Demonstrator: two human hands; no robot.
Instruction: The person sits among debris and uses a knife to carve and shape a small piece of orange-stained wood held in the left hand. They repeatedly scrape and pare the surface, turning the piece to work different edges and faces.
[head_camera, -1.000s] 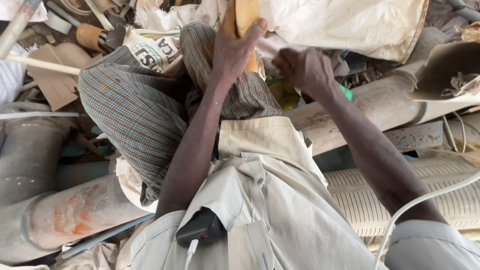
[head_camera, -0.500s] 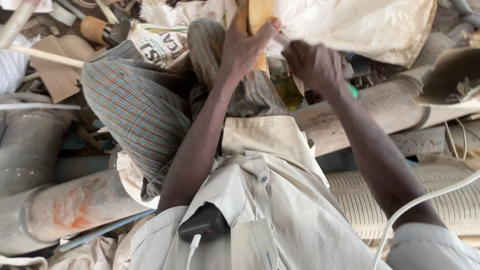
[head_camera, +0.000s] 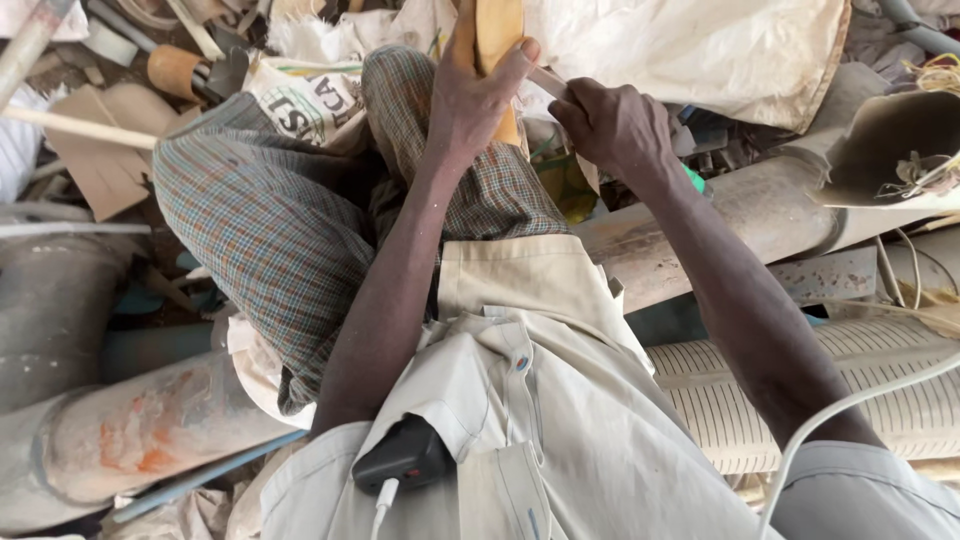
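Head view looks down on a seated person's lap amid a pile of scrap. Left hand (head_camera: 470, 95) is closed around a smooth, tan wooden piece (head_camera: 497, 30) that stands upright above the raised knee, thumb pressed across its front. Right hand (head_camera: 612, 125) is clenched around a thin pale stick-like handle (head_camera: 547, 80) whose tip meets the wood just beside the left thumb; what kind of tool it is cannot be told. Checked woven cloth (head_camera: 260, 220) covers the legs. A rough grey pipe (head_camera: 700, 225) lies close on the right, a ribbed cream pipe (head_camera: 880, 390) below it, a crumpled white sack (head_camera: 700, 50) behind the hands. Clutter presses in on every side, leaving little open room.
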